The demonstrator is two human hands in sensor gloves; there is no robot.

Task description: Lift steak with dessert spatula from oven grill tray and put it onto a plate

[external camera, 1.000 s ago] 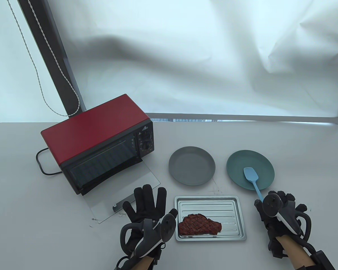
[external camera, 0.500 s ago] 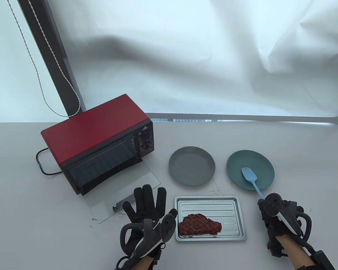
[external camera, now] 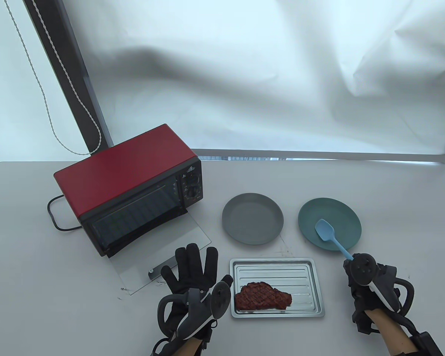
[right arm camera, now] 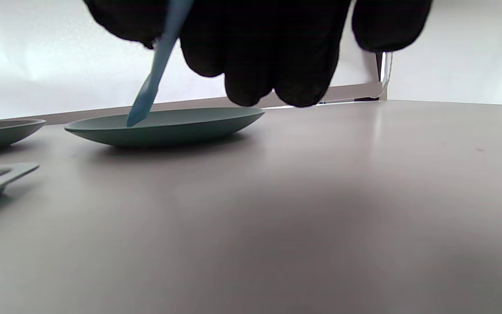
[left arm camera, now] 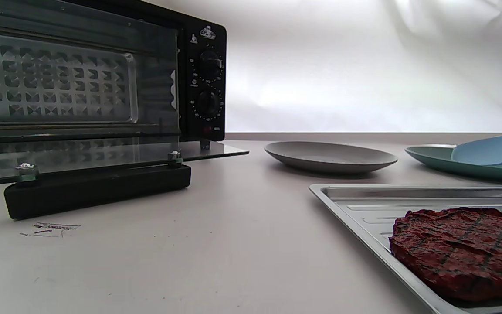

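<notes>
A brown grilled steak [external camera: 262, 296] [left arm camera: 464, 250] lies at the left front of the metal oven grill tray [external camera: 304, 276] [left arm camera: 364, 200]. My right hand [external camera: 359, 274] [right arm camera: 277, 48] grips the handle of the light blue dessert spatula [external camera: 328, 233] [right arm camera: 155, 74], whose blade hangs over the teal plate [external camera: 343, 213] [right arm camera: 164, 126] [left arm camera: 434, 157]. A grey plate [external camera: 253, 223] [left arm camera: 329, 156] sits left of the teal one. My left hand [external camera: 194, 272] rests flat on the table left of the tray, fingers spread, holding nothing.
A red toaster oven [external camera: 129, 189] [left arm camera: 94, 74] stands at the left with its glass door [external camera: 163, 256] [left arm camera: 103, 152] folded down onto the table, just beyond my left hand. Its black cord [external camera: 53, 215] loops behind. A white backdrop closes off the far side.
My right hand closed on the spatula handle and shifted slightly right. The spatula blade swung left and rose over the teal plate. The left hand stayed put.
</notes>
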